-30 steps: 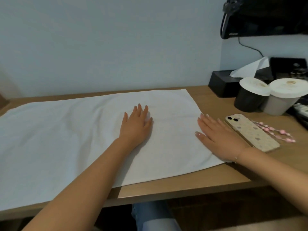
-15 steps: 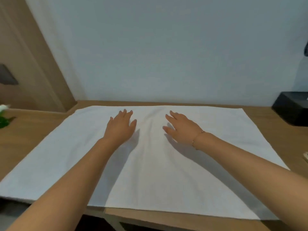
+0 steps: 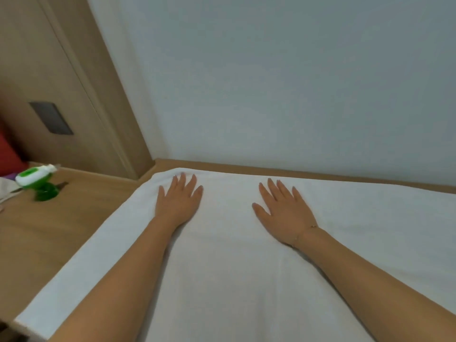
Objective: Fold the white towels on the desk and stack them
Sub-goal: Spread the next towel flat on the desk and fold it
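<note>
A large white towel [image 3: 227, 255] lies spread flat over the wooden desk [image 3: 56, 233], reaching from the back edge to the front edge. My left hand [image 3: 179, 201] rests palm down on the towel near its far left corner, fingers straight and slightly spread. My right hand [image 3: 283, 208] lies flat on the towel a little to the right, fingers spread, with a thin bracelet at the wrist. Neither hand holds anything. The towel's right end runs out of view.
A green and white bottle-like object [image 3: 37, 181] lies on the desk at the far left. A wooden door panel [image 3: 61, 82] stands behind it, with something red [image 3: 8, 156] at the left edge. A pale wall [image 3: 296, 82] rises directly behind the desk.
Both hands have slid leftward and toward the back of the towel, the left one reaching its far left corner. My view has swung left; the phone, cups and tissue box are gone from sight.
</note>
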`<state>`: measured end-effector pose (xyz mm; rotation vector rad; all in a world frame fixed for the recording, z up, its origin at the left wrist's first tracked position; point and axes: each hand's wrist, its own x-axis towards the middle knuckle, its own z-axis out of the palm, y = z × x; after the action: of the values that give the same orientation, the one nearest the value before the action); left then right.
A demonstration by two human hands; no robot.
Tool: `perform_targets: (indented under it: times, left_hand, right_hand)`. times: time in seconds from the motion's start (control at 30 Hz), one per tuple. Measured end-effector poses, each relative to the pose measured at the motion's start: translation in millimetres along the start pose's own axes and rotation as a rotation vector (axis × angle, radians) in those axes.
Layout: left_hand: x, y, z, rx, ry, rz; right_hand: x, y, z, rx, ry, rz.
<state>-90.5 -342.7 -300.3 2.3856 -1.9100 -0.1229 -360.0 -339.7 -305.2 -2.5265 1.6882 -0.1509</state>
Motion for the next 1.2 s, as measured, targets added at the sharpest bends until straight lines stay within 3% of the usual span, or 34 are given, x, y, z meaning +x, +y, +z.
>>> perform_targets:
  times: [0.17, 0.43, 0.9, 1.03, 1.13, 1.2]
  left_hand:
    - [26.2, -35.7, -3.6, -0.010, 0.031, -0.149]
    - [32.7, -45.6, -11.0, 0.009, -0.014, -0.161]
    - [25.4, -54.9, -20.4, -0.062, -0.043, -0.123]
    - [-27.4, -47.5, -40.2, -0.017, 0.170, 0.045]
    - [-94.0, -41.7, -39.6, -0.138, 0.050, 0.100]
    - [-138.2, -44.7, -27.8, -0.089, -0.058, 0.071]
  right_hand:
    - [-1.8, 0.3, -2.0, -0.001, 0.008, -0.010]
    - [-3.8, -4.3, -4.4, -0.047, -0.026, 0.090]
    - [-6.9, -6.9, -9.0, -0.023, -0.033, 0.061]
    - [-16.5, -25.0, -25.9, -0.023, 0.054, -0.091]
    - [-36.6, -61.5, -30.5, 0.132, 0.060, -0.303]
    - [-56.8, -87.1, -21.5, 0.194, -0.009, -0.412]
